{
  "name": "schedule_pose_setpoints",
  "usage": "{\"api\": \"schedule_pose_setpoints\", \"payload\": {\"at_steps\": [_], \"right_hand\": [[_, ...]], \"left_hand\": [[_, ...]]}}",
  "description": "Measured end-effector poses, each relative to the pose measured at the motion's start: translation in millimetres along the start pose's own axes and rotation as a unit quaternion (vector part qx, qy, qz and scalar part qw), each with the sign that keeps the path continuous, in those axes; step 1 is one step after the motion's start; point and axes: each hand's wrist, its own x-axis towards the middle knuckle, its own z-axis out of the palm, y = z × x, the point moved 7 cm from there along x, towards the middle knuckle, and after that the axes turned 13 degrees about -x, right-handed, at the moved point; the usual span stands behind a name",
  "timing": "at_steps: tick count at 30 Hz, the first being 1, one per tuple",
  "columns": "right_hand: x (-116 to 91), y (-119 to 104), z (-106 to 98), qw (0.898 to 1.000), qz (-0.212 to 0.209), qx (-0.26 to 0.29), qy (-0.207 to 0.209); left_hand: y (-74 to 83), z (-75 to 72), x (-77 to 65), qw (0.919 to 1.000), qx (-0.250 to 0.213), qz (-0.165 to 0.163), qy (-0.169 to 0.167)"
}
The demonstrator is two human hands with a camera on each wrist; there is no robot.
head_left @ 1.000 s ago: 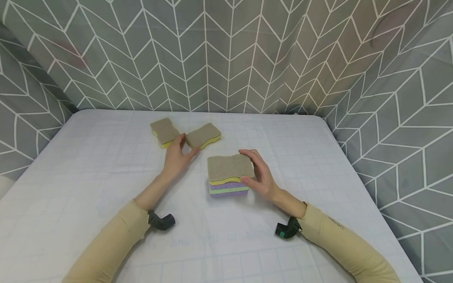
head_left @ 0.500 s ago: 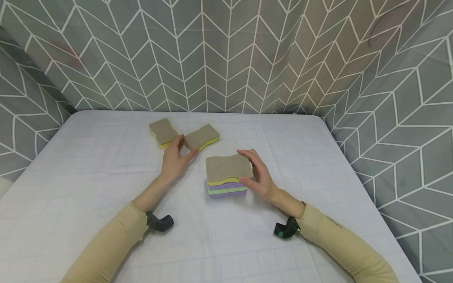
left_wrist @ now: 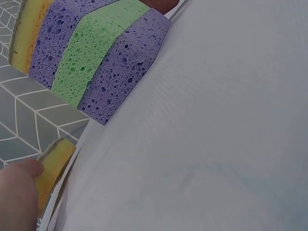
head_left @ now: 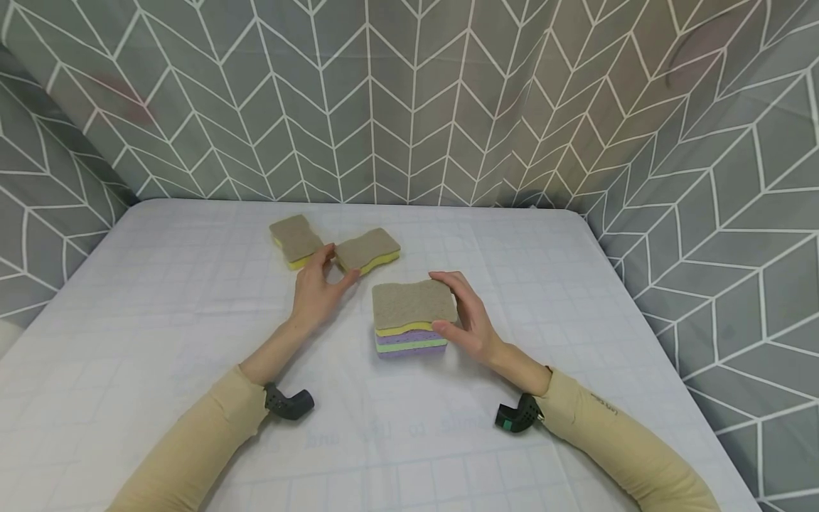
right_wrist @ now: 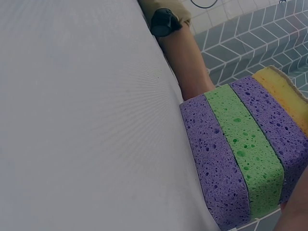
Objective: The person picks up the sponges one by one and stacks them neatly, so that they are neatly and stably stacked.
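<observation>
A stack of sponges stands on the white-covered table: a yellow sponge with a wavy beige scouring top (head_left: pixel 412 304) lies over a purple, a green (right_wrist: pixel 248 151) and another purple sponge (right_wrist: pixel 211 161). My right hand (head_left: pixel 473 320) grips the stack's right end, thumb at the front of the top sponge and fingers behind. Farther back and left, my left hand (head_left: pixel 316 288) pinches the near left end of a second beige-topped yellow sponge (head_left: pixel 367 250). Its thumb (left_wrist: pixel 17 192) touches that sponge's side in the left wrist view. The fingertips behind are partly hidden.
A third beige-topped yellow sponge (head_left: pixel 296 240) lies just left of the left hand's fingers, partly covered by them. The tablecloth (head_left: pixel 160 320) is white with faint grid lines. A grey patterned curtain (head_left: pixel 397 99) hangs behind the table's back edge.
The sponge at my left hand has turned slightly, its far right end coming a little nearer. The right hand and the stack hold still.
</observation>
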Motion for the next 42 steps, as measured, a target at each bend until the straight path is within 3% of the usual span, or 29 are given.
{"api": "schedule_pose_setpoints", "payload": {"at_steps": [15,26,33,36,42], "right_hand": [[-1.8,3.9,-0.2,1.000,0.011,0.003,-0.003],[-1.3,2.6,-0.3,1.000,-0.001,0.002,0.003],[-1.0,2.0,-0.1,1.000,-0.003,0.000,0.002],[-1.4,3.3,0.2,1.000,0.004,-0.002,0.000],[-1.7,5.0,-0.3,1.000,0.004,-0.006,-0.001]], "left_hand": [[14.2,-1.6,-7.4,0.9958,-0.033,0.073,0.043],[22.0,-2.5,-10.8,0.9874,-0.078,0.121,0.066],[28.9,-1.8,-14.4,0.9771,-0.112,0.167,0.071],[36.2,-1.6,-18.0,0.9737,-0.121,0.178,0.074],[72.7,-3.4,-31.5,0.9669,-0.139,0.199,0.078]]}}
